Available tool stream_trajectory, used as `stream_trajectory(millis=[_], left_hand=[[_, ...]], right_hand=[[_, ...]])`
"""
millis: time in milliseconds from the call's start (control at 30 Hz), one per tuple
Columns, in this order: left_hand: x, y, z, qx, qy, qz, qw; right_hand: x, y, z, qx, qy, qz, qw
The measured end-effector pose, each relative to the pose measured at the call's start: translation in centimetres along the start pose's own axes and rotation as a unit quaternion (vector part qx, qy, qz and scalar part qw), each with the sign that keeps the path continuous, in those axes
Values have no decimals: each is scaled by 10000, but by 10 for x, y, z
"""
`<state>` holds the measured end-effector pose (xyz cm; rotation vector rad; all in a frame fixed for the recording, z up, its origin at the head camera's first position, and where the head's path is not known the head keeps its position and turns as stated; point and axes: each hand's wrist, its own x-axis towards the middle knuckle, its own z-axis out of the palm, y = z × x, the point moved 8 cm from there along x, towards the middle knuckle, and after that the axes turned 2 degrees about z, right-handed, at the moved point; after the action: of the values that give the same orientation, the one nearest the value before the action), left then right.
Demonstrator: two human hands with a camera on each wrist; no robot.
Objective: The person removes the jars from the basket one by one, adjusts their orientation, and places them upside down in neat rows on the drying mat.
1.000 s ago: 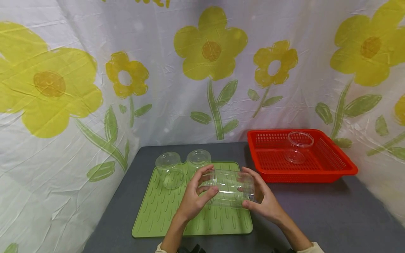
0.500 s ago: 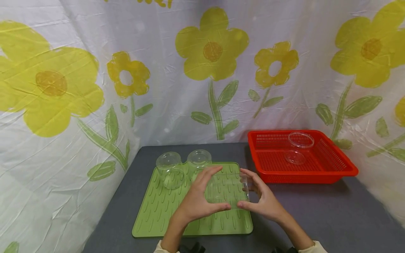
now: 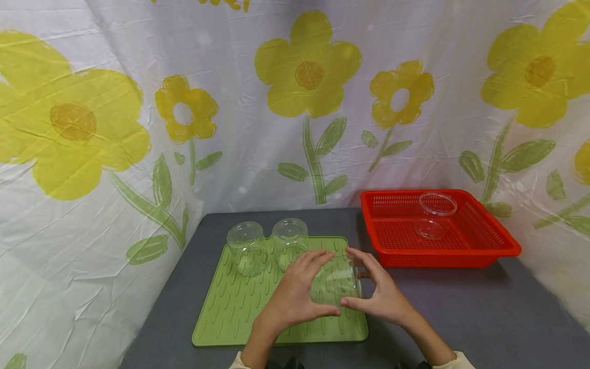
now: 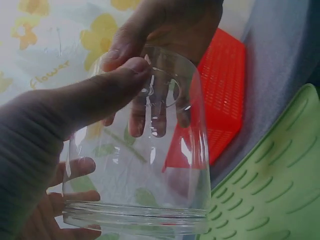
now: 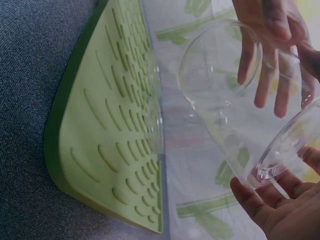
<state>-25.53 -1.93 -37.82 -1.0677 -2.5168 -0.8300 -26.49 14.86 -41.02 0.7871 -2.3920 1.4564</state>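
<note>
A clear glass jar [image 3: 336, 282] is held between both hands over the right half of the green ribbed mat [image 3: 230, 307]. My left hand [image 3: 322, 283] grips its left side, thumb in front and fingers over the top. My right hand [image 3: 357, 279] cups its right side. In the left wrist view the jar [image 4: 150, 160] stands on end with its wide mouth down, and my thumb [image 4: 100, 95] presses on its base. In the right wrist view the jar [image 5: 235, 115] is tilted over the mat [image 5: 115, 125]. Whether it touches the mat I cannot tell.
Two more clear jars [image 3: 247, 247] [image 3: 289, 237] stand mouth-down at the back of the mat. A red perforated basket [image 3: 461, 251] at the right rear holds another clear jar [image 3: 434, 218]. The table [image 3: 484, 307] is grey, and a flowered sheet hangs close behind and at both sides.
The jar was lying sideways between my hands; it has been turned onto its end, mouth down, and lowered toward the mat. Both hands shifted slightly with it.
</note>
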Motion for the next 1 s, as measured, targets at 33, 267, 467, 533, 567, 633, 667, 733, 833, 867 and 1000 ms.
stream_trajectory(millis=[33,267,467,533,567,633,667,733,833,867,1000], left_hand=[[0,0,0,60,-22,-10,10000],[-1,1,4,324,-165,-113,9993],[-1,0,6,512,-125,-93,9986],[-1,-1,5,463,-52,-61,9989],[-2,-2,5,430,1,-36,9991],[-3,-3,5,358,130,3,9993],[-4,-5,5,279,189,-4,9994],[-6,-8,5,74,327,-47,9994],[-9,-16,6,-418,464,-331,9975],[-10,-18,6,-630,498,-456,9957],[-13,-27,7,-1377,624,-903,9844]], right_hand=[[0,0,0,-29,-7,13,10000],[2,-6,2,-269,-26,-11,9996],[4,-14,2,-489,-44,-76,9988],[4,-17,2,-591,-21,-148,9981],[4,-18,2,-637,-8,-171,9978],[5,-19,1,-656,26,-226,9976],[5,-19,1,-611,44,-255,9978],[6,-18,0,-453,81,-295,9985],[6,-15,-3,-164,162,-234,9995],[6,-14,-3,-91,186,-184,9996],[7,-8,-1,398,83,78,9991]])
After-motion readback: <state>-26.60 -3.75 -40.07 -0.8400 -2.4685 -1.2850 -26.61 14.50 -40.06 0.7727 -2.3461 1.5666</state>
